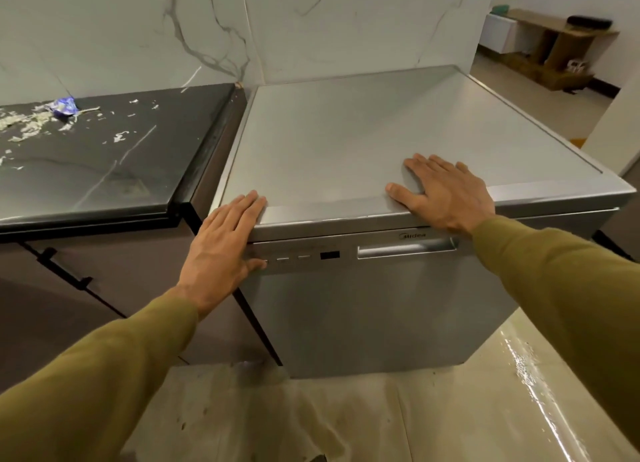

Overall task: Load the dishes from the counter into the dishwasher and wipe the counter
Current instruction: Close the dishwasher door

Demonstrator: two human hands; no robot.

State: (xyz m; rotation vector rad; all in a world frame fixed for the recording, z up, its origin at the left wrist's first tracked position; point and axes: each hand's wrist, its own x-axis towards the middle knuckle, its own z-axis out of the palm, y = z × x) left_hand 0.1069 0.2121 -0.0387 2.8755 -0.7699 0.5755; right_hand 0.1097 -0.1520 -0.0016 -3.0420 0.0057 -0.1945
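A: Both grips spread flat: left hand [221,243] over the near-left corner of the dishwasher [363,309], right hand [446,193] on its top.

B: Door's closed, no dishes visible. The dark worktop [104,164] at left carries scraps [31,122]; it probably wants wiping next.

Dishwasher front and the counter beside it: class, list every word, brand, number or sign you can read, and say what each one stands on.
"Midea": brand name on the dishwasher front panel, above the door handle.
Marks above the buttons: too small and faint to read.
Dark display window: shows nothing readable.
Blue wrapper on the dark counter: print too blurred to read.
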